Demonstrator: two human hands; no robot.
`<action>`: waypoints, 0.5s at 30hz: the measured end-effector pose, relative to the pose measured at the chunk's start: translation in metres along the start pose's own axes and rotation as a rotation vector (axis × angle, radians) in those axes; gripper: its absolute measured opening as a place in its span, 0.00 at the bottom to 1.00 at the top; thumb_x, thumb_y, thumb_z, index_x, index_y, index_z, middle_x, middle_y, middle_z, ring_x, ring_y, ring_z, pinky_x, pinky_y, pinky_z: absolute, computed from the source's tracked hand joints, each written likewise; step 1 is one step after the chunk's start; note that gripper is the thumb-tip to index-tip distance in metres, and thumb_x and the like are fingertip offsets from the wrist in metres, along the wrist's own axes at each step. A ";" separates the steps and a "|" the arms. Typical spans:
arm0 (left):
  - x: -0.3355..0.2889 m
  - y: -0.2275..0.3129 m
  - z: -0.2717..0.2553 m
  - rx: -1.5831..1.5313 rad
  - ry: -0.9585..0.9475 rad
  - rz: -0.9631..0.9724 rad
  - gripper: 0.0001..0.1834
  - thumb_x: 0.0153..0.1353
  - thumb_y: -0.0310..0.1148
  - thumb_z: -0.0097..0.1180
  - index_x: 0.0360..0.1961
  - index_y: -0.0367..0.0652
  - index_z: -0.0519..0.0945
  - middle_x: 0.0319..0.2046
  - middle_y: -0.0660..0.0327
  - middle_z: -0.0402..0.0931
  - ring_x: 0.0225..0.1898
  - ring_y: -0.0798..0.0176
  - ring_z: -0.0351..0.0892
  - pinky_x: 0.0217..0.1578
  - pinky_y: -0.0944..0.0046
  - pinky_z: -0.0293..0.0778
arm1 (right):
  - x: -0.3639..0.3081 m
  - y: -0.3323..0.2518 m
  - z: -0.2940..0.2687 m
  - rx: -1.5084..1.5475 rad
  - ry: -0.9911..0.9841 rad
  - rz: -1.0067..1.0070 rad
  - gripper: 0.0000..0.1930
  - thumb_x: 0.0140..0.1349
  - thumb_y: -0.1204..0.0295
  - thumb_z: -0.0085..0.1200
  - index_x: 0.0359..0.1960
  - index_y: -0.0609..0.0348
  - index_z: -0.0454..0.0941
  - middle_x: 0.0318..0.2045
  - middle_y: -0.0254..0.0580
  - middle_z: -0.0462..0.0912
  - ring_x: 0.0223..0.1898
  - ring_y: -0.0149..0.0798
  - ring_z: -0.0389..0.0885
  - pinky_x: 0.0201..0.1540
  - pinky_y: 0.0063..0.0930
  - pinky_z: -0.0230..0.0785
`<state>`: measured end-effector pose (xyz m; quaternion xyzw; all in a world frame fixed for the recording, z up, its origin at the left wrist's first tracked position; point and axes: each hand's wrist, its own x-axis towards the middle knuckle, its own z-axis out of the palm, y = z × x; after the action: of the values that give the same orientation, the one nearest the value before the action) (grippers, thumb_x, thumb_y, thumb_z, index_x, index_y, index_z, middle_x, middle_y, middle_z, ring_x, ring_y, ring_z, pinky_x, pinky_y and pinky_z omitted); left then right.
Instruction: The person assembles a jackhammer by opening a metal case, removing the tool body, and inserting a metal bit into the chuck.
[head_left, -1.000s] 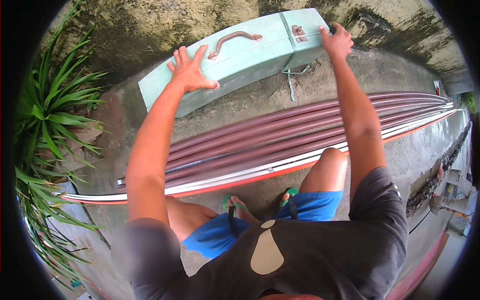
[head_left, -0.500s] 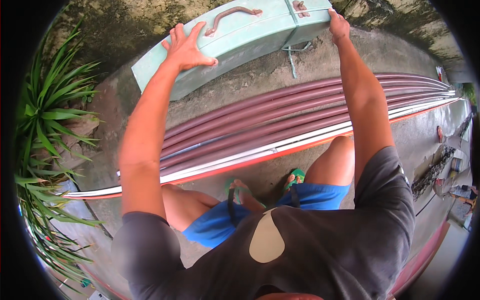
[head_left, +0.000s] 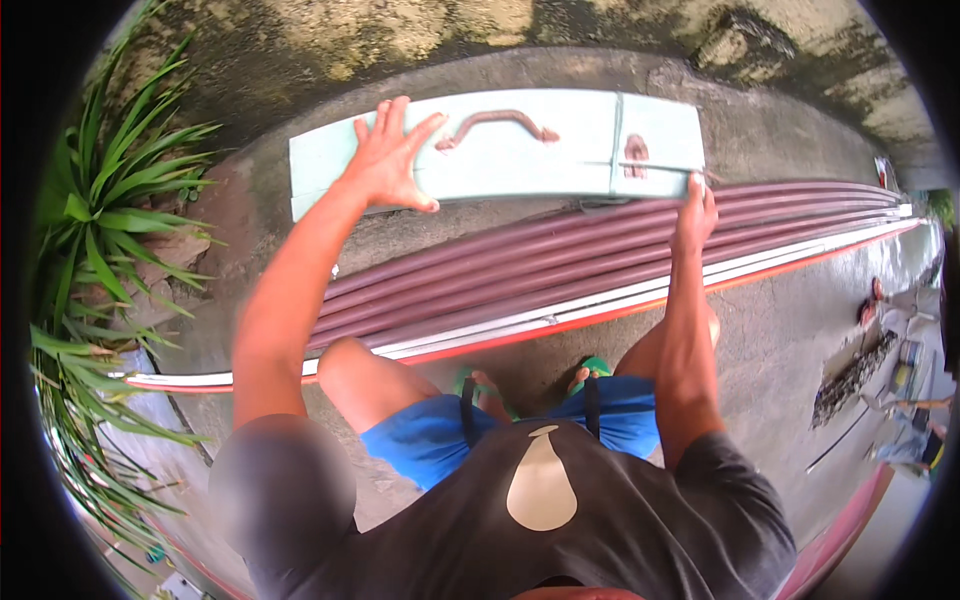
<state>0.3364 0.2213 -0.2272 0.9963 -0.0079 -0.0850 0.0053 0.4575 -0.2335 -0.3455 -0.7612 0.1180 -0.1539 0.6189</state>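
Note:
A pale green case (head_left: pixel 520 175) lies ahead of me, its long side with the worn brown handle (head_left: pixel 497 122) facing up. A thin cord (head_left: pixel 615 150) wraps across its right part, beside a rusty brown latch (head_left: pixel 636 155). My left hand (head_left: pixel 390 165) rests spread over the case's left part, fingertips near the far edge and thumb at the near edge. At the near right corner, my right hand (head_left: pixel 693 215) has its fingers closed on the case's edge. Whether it also pinches the cord's end, I cannot make out.
Several long brown pipes (head_left: pixel 480 275) lie between the case and my feet, with white strips (head_left: pixel 520 318) and an orange-red strip (head_left: pixel 480 345) alongside. A leafy plant (head_left: pixel 85 215) stands at left. A mossy, stained wall (head_left: pixel 420 40) rises behind. Other people's feet and legs show at far right.
The case has come nearer and tipped, so its handle side faces up more and its lower face is hidden. Both hands stay on it; my right hand has moved down with its corner.

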 end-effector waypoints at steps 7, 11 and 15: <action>0.010 -0.026 -0.008 -0.301 0.120 0.074 0.61 0.35 0.47 0.79 0.74 0.59 0.61 0.74 0.45 0.54 0.76 0.43 0.52 0.73 0.46 0.52 | -0.001 -0.006 0.013 -0.270 0.197 -0.115 0.31 0.62 0.51 0.65 0.49 0.73 0.78 0.40 0.54 0.84 0.40 0.43 0.81 0.45 0.37 0.73; -0.033 -0.119 -0.021 -0.655 0.688 -0.404 0.36 0.63 0.45 0.63 0.71 0.50 0.67 0.65 0.57 0.74 0.64 0.56 0.73 0.66 0.58 0.64 | -0.002 -0.002 0.013 -0.016 0.156 -0.116 0.34 0.65 0.53 0.64 0.60 0.72 0.71 0.53 0.54 0.78 0.51 0.42 0.78 0.54 0.35 0.72; -0.095 -0.203 0.086 -1.665 0.662 -0.659 0.53 0.66 0.76 0.28 0.75 0.43 0.57 0.74 0.54 0.60 0.75 0.44 0.54 0.73 0.43 0.45 | -0.009 -0.006 0.026 -0.034 0.140 -0.159 0.31 0.66 0.58 0.63 0.62 0.71 0.71 0.56 0.54 0.77 0.53 0.42 0.77 0.56 0.34 0.72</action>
<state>0.2308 0.4254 -0.2981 0.5982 0.3380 0.2259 0.6906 0.4592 -0.2051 -0.3456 -0.7658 0.1028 -0.2533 0.5821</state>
